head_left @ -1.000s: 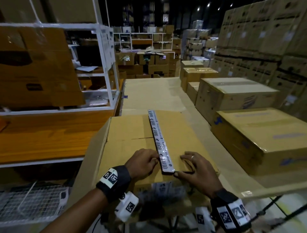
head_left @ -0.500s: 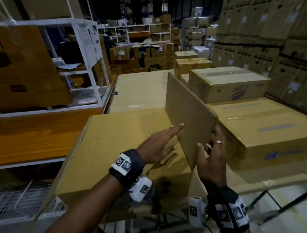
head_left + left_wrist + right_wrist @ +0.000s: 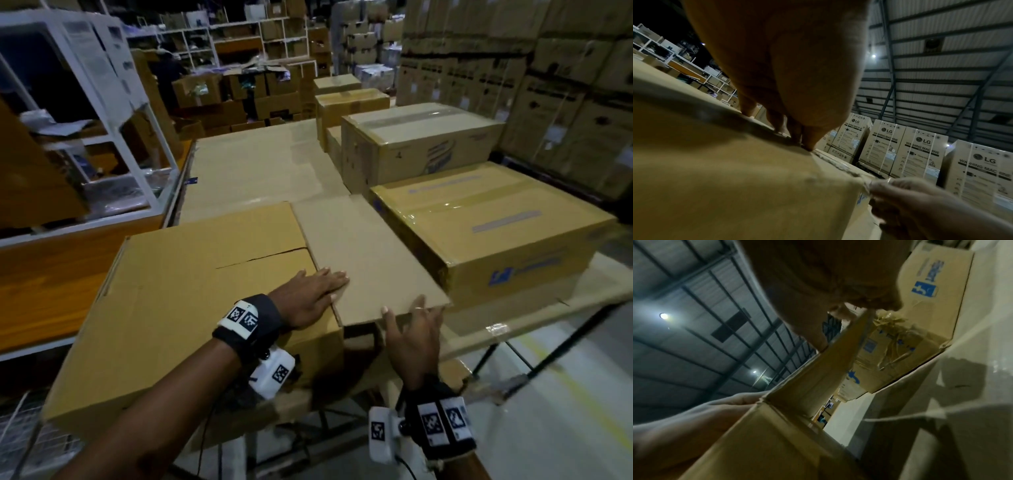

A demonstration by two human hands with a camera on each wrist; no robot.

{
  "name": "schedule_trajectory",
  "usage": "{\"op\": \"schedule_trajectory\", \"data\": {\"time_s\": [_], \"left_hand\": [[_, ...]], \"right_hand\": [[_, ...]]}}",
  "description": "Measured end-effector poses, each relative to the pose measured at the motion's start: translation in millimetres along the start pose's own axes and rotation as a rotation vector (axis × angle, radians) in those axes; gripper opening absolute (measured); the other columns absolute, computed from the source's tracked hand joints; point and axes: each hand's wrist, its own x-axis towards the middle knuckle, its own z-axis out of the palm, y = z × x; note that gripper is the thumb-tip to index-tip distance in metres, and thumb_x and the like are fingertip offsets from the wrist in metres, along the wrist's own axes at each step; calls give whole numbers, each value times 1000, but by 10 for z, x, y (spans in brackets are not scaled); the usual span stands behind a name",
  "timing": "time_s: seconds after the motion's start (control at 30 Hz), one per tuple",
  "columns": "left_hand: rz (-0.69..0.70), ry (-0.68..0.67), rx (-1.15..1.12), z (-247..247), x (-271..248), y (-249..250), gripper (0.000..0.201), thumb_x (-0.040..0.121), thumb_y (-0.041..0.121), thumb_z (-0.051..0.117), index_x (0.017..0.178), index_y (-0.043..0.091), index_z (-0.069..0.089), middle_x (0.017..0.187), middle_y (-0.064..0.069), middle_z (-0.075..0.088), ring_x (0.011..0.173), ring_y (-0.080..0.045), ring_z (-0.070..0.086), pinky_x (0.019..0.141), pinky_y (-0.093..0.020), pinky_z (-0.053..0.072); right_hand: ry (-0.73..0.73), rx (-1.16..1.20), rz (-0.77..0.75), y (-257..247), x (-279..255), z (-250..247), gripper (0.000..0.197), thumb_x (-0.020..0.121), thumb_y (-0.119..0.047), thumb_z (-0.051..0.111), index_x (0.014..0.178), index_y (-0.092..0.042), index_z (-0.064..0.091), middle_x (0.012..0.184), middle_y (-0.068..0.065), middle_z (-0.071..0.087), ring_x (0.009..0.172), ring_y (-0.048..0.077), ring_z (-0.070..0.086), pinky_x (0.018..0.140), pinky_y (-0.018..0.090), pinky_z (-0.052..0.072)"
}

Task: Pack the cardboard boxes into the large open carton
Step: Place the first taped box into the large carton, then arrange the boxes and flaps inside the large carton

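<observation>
Many stacked cartons (image 3: 513,51) around cardboard-covered table (image 3: 246,171).

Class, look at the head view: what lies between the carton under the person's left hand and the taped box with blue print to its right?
The carton's opened flap, folded outward, spans that gap up to the taped box; the right hand grips its near edge. The head view shows it.

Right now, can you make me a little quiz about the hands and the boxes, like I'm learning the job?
1. True or false: the left hand lies flat on the carton.
2. What does the right hand grip? A) a tape roll B) the carton's flap C) a knife
3. Which box does the opened flap lean toward?

Key: 1 true. 2 B. 3 the taped box with the blue logo on the right.
</observation>
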Motion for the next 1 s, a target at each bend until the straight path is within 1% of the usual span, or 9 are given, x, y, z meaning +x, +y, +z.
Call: {"op": "schedule_trajectory", "data": {"time_s": [0.13, 0.2, 0.27, 0.37, 0.47, 0.63, 0.73, 0.87, 1.0], "left_hand": [[-12, 18, 65, 13, 7, 27, 47, 113, 34, 28, 159, 26, 36, 169, 8, 28, 159, -17, 13, 127, -53, 13], [-11, 20, 97, 19, -1, 38, 46, 113, 34, 28, 154, 24, 43, 166, 6, 35, 159, -18, 14, 126, -52, 16], [-12, 9, 98, 13, -5, 49, 45, 113, 34, 27, 151, 22, 48, 163, 4, 39, 159, -19, 14, 125, -53, 16], [-19, -16, 56, -2, -28, 51, 47, 113, 35, 26, 154, 21, 45, 166, 0, 34, 159, -19, 11, 127, -54, 9], [-30, 8, 35, 21, -118, -7, 51, 112, 40, 28, 161, 24, 32, 172, -5, 15, 159, -21, 10, 127, -53, 7], [-74, 27, 62, 124, -317, -136, 57, 111, 47, 25, 165, 34, 12, 174, -1, 2, 160, -22, 6, 127, -54, 7], [-82, 45, 53, 158, -354, -104, 56, 112, 45, 25, 165, 36, 10, 174, 0, 1, 160, -22, 5, 127, -54, 6], [-93, 44, -76, 105, -482, -117, 64, 110, 48, 35, 165, 37, 4, 174, -1, 2, 160, -19, 3, 128, -53, 2], [-170, 97, -215, -163, -861, -268, 76, 105, 49, 50, 165, 38, 5, 174, -1, 7, 157, -18, 15, 127, -41, 18]], "right_hand": [[-133, -340, 101, 156, -15, 30, 79, 93, -74, 36, 152, -22, 40, 162, 30, 20, 153, 42, 9, 124, 56, 11], [-195, -445, 82, 173, -56, 34, 71, 94, -72, 39, 144, -24, 53, 163, 32, 16, 154, 43, 7, 124, 57, 8], [-293, -397, 61, 161, -71, 71, 65, 97, -67, 42, 140, -21, 57, 162, 29, 24, 153, 42, 14, 123, 54, 16], [-367, -224, -58, 85, -74, 158, 63, 100, -61, 42, 145, -19, 52, 157, 16, 41, 146, 34, 34, 116, 43, 32], [-417, -131, -253, -148, -146, 237, 66, 100, -62, 37, 147, -17, 50, 152, 5, 49, 140, 24, 44, 114, 30, 34], [-448, -175, -274, -354, -222, 433, 60, 106, -51, 36, 157, -20, 34, 159, 4, 40, 146, 22, 37, 118, 48, 33], [-391, -218, -288, -338, -229, 484, 57, 107, -47, 34, 157, -19, 36, 161, 7, 39, 147, 24, 37, 120, 47, 31], [-458, -251, -392, -335, -144, 418, 66, 104, -54, 32, 157, -14, 35, 160, 11, 39, 146, 27, 37, 119, 44, 32], [-501, -309, -614, -615, -21, 275, 81, 96, -66, 24, 160, -16, 28, 166, 7, 27, 153, 26, 25, 124, 42, 23]]}}
